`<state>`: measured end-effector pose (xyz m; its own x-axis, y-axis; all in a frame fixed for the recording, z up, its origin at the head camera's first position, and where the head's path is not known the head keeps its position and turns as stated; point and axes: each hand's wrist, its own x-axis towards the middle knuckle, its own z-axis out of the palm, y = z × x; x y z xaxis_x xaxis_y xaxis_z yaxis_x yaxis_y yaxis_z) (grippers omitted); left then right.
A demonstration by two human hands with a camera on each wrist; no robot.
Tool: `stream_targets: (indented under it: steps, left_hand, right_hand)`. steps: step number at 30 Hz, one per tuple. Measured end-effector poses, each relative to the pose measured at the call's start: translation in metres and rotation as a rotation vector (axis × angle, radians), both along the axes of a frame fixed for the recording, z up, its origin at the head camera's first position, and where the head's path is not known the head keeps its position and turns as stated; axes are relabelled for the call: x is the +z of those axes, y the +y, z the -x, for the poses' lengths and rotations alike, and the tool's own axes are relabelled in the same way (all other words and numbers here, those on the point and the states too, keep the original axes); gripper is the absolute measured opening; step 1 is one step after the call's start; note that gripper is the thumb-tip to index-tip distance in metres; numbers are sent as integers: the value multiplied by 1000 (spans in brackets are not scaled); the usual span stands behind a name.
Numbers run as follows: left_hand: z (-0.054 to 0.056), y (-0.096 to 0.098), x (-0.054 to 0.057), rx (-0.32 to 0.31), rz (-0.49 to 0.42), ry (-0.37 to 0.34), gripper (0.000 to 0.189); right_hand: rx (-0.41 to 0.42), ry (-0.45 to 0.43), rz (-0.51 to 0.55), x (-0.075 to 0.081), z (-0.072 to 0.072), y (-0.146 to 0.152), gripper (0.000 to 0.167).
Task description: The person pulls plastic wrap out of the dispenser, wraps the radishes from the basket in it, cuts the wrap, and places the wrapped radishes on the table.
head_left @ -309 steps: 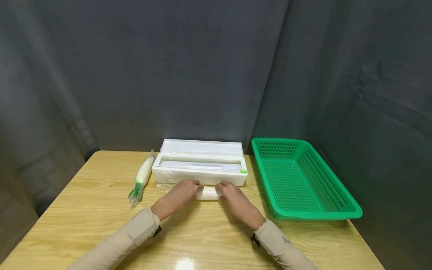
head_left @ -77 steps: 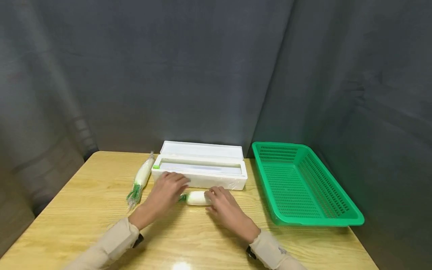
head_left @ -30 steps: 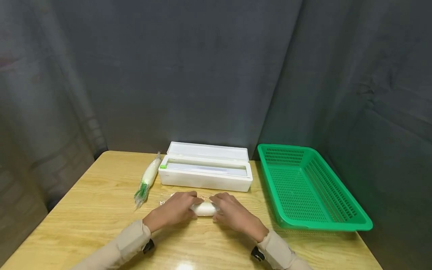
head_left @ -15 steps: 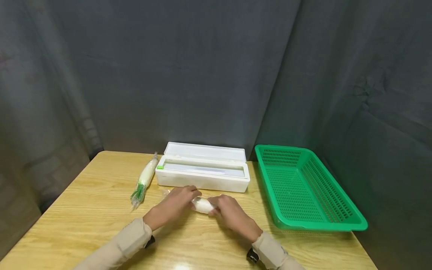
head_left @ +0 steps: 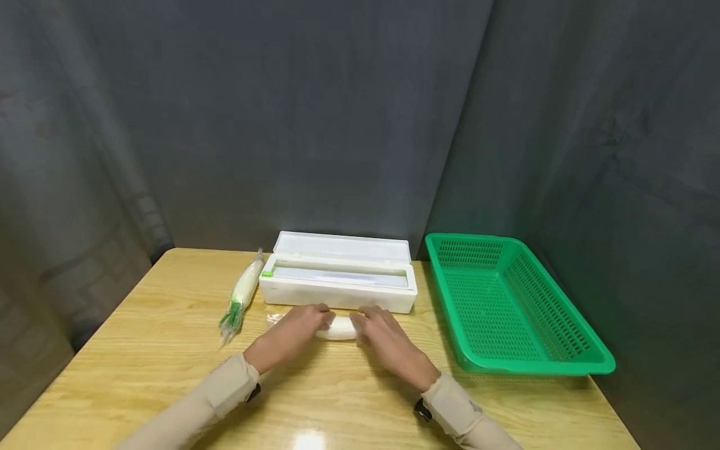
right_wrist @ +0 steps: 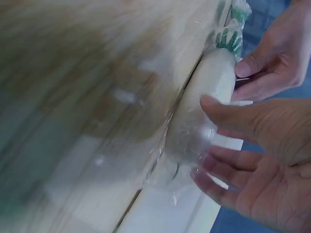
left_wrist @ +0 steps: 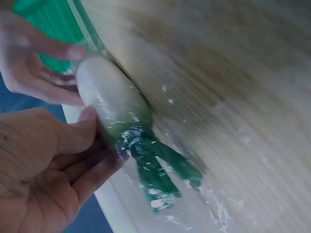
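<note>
A white radish (head_left: 337, 328) with green leaf stalks lies crosswise on the table in front of the dispenser box, wrapped in clear cling film (left_wrist: 214, 204). My left hand (head_left: 295, 334) holds it at the leaf end, thumb on one side and fingers on the other. My right hand (head_left: 388, 340) grips the opposite, leafless end. In the left wrist view, film spreads past the leaves (left_wrist: 158, 170). Loose film also crinkles beyond the tip in the right wrist view. In the head view the leaves are hidden behind my left hand.
Behind the hands stands a white cling film dispenser (head_left: 337, 300), lid raised, its green slider (head_left: 268, 273) at the left end. Another film-wrapped radish (head_left: 246, 287) lies to its left. A green plastic basket (head_left: 464, 337) is at the right. Dark curtains enclose the table (head_left: 169, 369).
The slider went from the right end to the left after the earliest frame. The left hand came from the box onto the radish. Since half a second ago the radish has turned from slanted to level.
</note>
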<state>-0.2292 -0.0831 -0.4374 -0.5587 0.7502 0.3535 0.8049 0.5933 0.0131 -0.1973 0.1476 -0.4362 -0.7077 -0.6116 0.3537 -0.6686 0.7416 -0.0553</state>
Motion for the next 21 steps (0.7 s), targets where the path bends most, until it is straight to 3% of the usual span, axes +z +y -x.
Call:
stream_targets:
  steps: [4, 7, 11, 14, 15, 19, 21]
  left_hand:
    - [8, 2, 2, 30, -24, -33, 32]
    - [10, 4, -1, 43, -72, 0, 32]
    - [6, 2, -9, 33, -134, 77, 34]
    - [3, 0, -13, 32, -153, 53, 29]
    - [3, -1, -12, 33, -151, 40, 29]
    - [7, 0, -10, 31, -115, 18, 37]
    - [8, 0, -9, 28, -97, 13, 39]
  right_hand:
    - [-12, 23, -19, -4, 2, 4, 46]
    - [21, 8, 0, -8, 10, 8, 44]
    - [85, -68, 61, -10, 20, 15, 40]
    - [117, -114, 85, -10, 23, 20, 45]
    - [121, -133, 102, -9, 24, 22, 40]
    - [97, -75, 120, -8, 23, 23, 24]
    - [58, -44, 118, -8, 21, 23, 24]
